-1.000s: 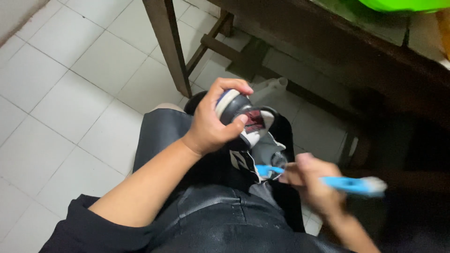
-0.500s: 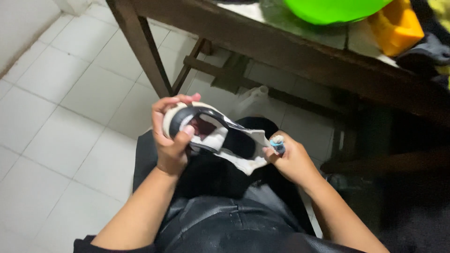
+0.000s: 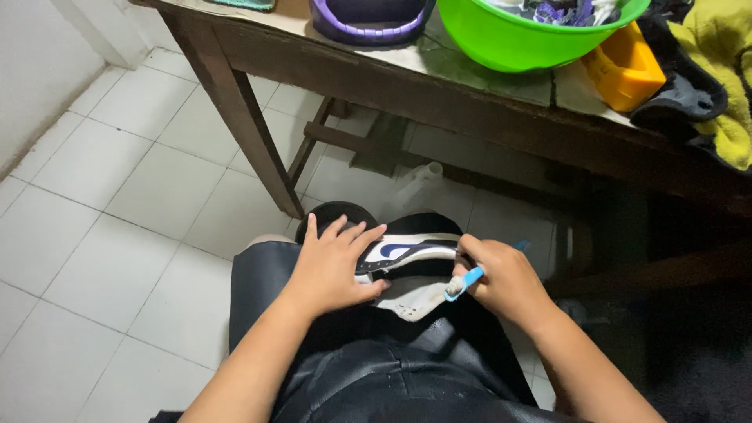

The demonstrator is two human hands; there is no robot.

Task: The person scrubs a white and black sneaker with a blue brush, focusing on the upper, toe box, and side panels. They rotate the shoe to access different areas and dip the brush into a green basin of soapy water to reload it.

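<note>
I see open tiled floor (image 3: 117, 196) left of the lap; wooden table (image 3: 439, 94) edge and table leg (image 3: 243, 117) block ahead, dark clutter right.

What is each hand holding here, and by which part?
Left hand presses on the sneaker's heel end; right hand grips the blue toothbrush by its handle.
</note>
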